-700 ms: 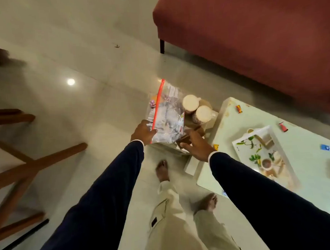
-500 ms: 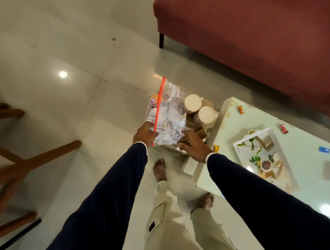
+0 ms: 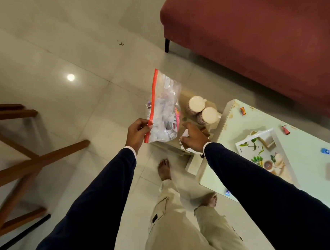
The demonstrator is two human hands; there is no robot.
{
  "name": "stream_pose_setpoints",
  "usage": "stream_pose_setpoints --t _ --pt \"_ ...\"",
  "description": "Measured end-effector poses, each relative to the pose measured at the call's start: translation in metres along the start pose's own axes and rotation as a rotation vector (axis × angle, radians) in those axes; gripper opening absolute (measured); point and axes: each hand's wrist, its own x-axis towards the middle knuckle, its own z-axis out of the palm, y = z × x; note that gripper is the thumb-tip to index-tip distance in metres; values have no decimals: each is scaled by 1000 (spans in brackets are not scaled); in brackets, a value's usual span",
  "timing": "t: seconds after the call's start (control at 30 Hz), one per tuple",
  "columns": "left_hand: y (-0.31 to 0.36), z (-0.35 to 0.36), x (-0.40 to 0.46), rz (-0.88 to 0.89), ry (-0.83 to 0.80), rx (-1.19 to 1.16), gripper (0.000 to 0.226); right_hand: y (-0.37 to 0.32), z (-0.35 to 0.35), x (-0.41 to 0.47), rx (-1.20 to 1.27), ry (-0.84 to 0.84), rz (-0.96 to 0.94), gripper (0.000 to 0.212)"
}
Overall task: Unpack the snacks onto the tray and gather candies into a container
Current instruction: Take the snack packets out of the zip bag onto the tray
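A clear zip bag (image 3: 164,110) with an orange-red seal strip holds wrapped snacks. My left hand (image 3: 137,136) pinches its seal edge near the lower end and holds it up above a small low stand. My right hand (image 3: 193,137) hovers beside the bag's lower right corner, over brown and white packets on the stand, fingers loosely curled; I cannot tell if it holds anything. A white tray (image 3: 244,141) with a leaf print lies on the pale table (image 3: 301,137), with small items on it. Loose candies (image 3: 242,111) lie scattered on the table.
Two lidded patterned cups (image 3: 196,103) stand on the low stand beside the table. A red sofa (image 3: 260,37) fills the upper right. Wooden chair legs (image 3: 31,163) cross the floor at left. My bare feet (image 3: 164,168) stand on pale tiles.
My left hand has lifted the zip bag off the stand and turned it more upright. My right hand has let go of the bag's corner and sits just right of it.
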Motion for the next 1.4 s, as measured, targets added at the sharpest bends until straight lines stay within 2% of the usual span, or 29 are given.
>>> stream_pose_setpoints --t 0.1,0.23,0.33,0.43,0.57,0.67,0.73,0.8,0.97,1.03,1.1,1.13,1.27,1.33,1.4 --pt "32 -5 -19 115 -57 43 9 -22 -14 -7 -27 11 -48 59" --pt "78 -10 -37 314 -113 273 6 -55 -41 -19 -67 47 -132 52" --pt "116 -12 -49 466 -162 472 17 -82 -65 -41 -9 164 -250 51" --pt "161 -7 -73 681 -235 714 13 -99 -91 -81 62 311 -418 60" --pt "225 13 -118 970 -317 822 13 -105 -136 -150 -40 556 -613 69" --pt "271 42 -152 1152 -335 738 11 -103 -178 -205 -151 617 -666 39" --pt "295 67 -172 1233 -349 661 9 -93 -203 -241 -96 602 -699 19" --pt "309 95 -186 1270 -333 638 8 -80 -222 -272 18 568 -697 9" --pt "303 176 -210 1303 -222 647 13 -24 -248 -331 193 587 -628 5" --pt "292 214 -224 1330 -83 649 20 5 -252 -349 265 628 -619 4" --pt "275 252 -245 1283 22 498 30 35 -257 -367 365 678 -614 5" --pt "265 268 -254 1200 -27 400 30 48 -259 -374 427 694 -607 7" --pt "216 347 -296 649 -590 272 8 104 -261 -410 668 754 -564 9" --pt "196 373 -314 485 -669 190 9 121 -256 -419 706 772 -538 9" --pt "182 398 -332 429 -642 116 13 140 -252 -427 699 801 -487 10"
